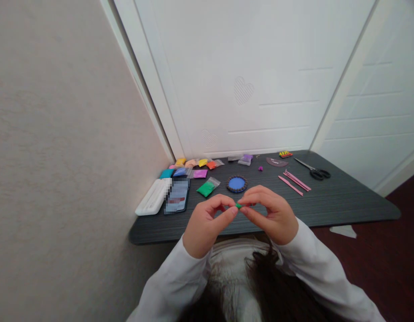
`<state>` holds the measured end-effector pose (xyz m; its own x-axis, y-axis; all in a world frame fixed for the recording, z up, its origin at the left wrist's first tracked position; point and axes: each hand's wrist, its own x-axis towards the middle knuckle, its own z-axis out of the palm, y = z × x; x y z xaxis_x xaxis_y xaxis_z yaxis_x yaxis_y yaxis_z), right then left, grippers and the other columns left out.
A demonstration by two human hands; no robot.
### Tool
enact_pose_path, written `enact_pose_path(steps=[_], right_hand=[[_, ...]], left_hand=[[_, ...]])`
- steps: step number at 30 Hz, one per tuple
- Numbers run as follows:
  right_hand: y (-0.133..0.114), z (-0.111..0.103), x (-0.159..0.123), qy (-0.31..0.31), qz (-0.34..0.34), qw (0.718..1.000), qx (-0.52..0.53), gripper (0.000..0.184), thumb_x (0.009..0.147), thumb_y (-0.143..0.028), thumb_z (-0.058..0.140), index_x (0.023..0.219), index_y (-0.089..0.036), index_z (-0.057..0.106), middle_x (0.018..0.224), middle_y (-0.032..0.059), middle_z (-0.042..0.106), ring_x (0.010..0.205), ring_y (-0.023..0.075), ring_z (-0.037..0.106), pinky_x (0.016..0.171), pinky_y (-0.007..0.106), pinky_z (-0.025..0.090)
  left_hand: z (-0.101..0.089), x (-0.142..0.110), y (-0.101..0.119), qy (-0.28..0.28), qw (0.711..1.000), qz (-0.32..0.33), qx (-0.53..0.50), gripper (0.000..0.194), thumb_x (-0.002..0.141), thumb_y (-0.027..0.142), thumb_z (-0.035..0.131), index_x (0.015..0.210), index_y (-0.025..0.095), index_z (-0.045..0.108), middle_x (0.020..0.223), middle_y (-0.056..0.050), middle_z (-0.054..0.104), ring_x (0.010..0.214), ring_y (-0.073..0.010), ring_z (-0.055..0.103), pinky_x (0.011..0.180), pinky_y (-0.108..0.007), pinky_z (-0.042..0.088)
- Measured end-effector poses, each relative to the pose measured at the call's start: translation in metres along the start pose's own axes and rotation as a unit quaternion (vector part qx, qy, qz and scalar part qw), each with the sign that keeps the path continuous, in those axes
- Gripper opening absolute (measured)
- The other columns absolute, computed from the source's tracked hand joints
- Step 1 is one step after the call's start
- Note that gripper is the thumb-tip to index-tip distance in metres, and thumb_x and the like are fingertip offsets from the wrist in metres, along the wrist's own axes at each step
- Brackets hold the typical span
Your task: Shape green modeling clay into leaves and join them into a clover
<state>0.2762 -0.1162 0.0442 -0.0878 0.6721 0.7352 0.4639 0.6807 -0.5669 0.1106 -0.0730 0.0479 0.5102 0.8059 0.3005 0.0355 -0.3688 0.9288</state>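
Between the fingertips of both hands is a small piece of green modelling clay, held above the front part of the dark table. My left hand pinches it from the left, thumb and forefinger closed. From the other side my right hand grips it, also in a pinch. Just beyond the fingers lies a round blue disc with a dark beaded rim. A clear bag of green clay rests to the left of the disc.
On the left are a phone, a white packet and several bags of coloured clay. A purple bit lies behind my right hand. Pink modelling tools and black scissors lie right, on the dark table.
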Motion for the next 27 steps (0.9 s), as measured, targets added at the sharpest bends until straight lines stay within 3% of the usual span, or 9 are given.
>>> enact_pose_path(steps=[3, 11, 20, 27], right_hand=[[-0.001, 0.0, 0.0, -0.009, -0.007, 1.0, -0.016, 0.023, 0.077, -0.017, 0.057, 0.098, -0.023, 0.062, 0.086, 0.0042, 0.062, 0.078, 0.0139, 0.058, 0.071, 0.029, 0.048], [-0.002, 0.001, 0.0, -0.012, -0.016, 1.0, -0.014, 0.014, 0.076, -0.015, 0.056, 0.087, -0.022, 0.063, 0.083, 0.0046, 0.061, 0.079, 0.0147, 0.058, 0.072, 0.029, 0.048], [-0.001, 0.007, -0.003, 0.015, 0.049, 0.999, 0.021, 0.006, 0.077, -0.017, 0.054, 0.081, -0.021, 0.057, 0.075, 0.0017, 0.058, 0.07, 0.0136, 0.053, 0.064, 0.029, 0.044], [0.002, 0.011, -0.007, 0.044, 0.085, 0.995, 0.035, 0.005, 0.077, -0.019, 0.054, 0.081, -0.021, 0.053, 0.074, 0.0004, 0.055, 0.068, 0.0126, 0.05, 0.064, 0.028, 0.042]], left_hand=[[-0.001, 0.0, 0.0, -0.006, 1.0, -0.002, 0.0, 0.01, 0.074, 0.027, 0.059, 0.072, 0.017, 0.06, 0.074, -0.001, 0.058, 0.073, -0.014, 0.052, 0.07, -0.026, 0.042], [-0.001, -0.001, 0.001, -0.008, 1.0, -0.005, -0.008, 0.008, 0.074, 0.026, 0.06, 0.076, 0.018, 0.061, 0.077, -0.002, 0.06, 0.074, -0.0138, 0.053, 0.07, -0.026, 0.042], [0.006, -0.006, 0.007, 0.072, 0.991, 0.078, 0.086, 0.013, 0.074, 0.023, 0.06, 0.084, 0.021, 0.068, 0.082, -0.003, 0.065, 0.078, -0.0157, 0.056, 0.07, -0.027, 0.043], [0.009, -0.01, 0.01, 0.071, 0.991, 0.075, 0.083, 0.017, 0.079, 0.023, 0.054, 0.089, 0.022, 0.068, 0.088, -0.003, 0.066, 0.083, -0.0156, 0.059, 0.075, -0.027, 0.044]])
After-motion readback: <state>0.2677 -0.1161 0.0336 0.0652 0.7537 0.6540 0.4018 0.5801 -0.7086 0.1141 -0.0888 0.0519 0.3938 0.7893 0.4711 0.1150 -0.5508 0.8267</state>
